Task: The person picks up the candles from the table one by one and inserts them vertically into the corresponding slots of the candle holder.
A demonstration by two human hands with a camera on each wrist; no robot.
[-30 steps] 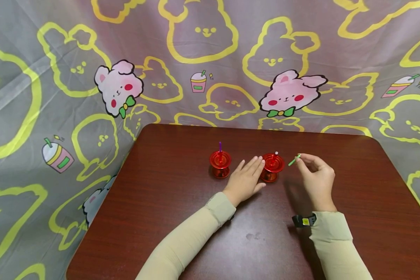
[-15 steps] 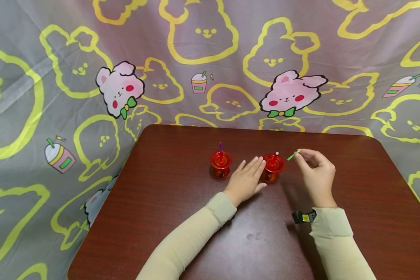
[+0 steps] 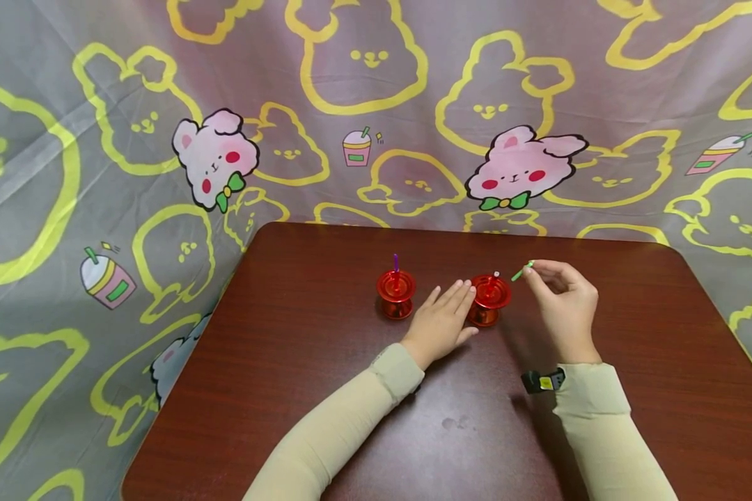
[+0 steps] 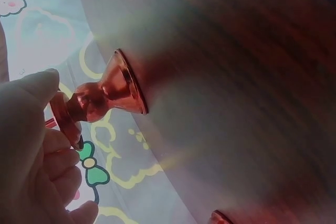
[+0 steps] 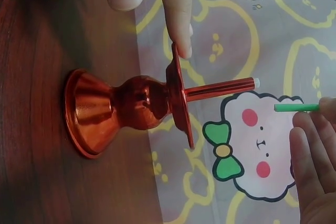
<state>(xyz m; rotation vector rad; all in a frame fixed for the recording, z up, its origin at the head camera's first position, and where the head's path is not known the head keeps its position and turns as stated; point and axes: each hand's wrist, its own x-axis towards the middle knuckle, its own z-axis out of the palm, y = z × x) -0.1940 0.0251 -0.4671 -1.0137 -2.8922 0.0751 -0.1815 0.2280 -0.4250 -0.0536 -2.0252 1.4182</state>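
Observation:
Two red, shiny candle holders stand upright on the table. From the left candle holder (image 3: 396,296) a thin purple candle (image 3: 396,263) sticks up. The right candle holder (image 5: 142,103) has a red stem with a white tip (image 5: 256,83) rising from its dish. My left hand (image 3: 440,319) lies beside this right holder, fingers extended, with a fingertip against the dish's rim; the thumb is apart from it. My right hand (image 3: 565,299) pinches a thin green candle (image 5: 295,107) between thumb and fingertips, its free end pointing towards the white tip, with a gap between them.
The dark brown wooden table (image 3: 276,362) has rounded corners at the back. Grey cloth (image 3: 401,83) printed with yellow outlines and pink rabbits hangs behind and along the sides. A black wrist strap (image 3: 542,381) shows on the right wrist.
My right hand has risen slightly and shifted a little left, bringing the green candle closer to the right holder's tip. The left hand stays against the rim.

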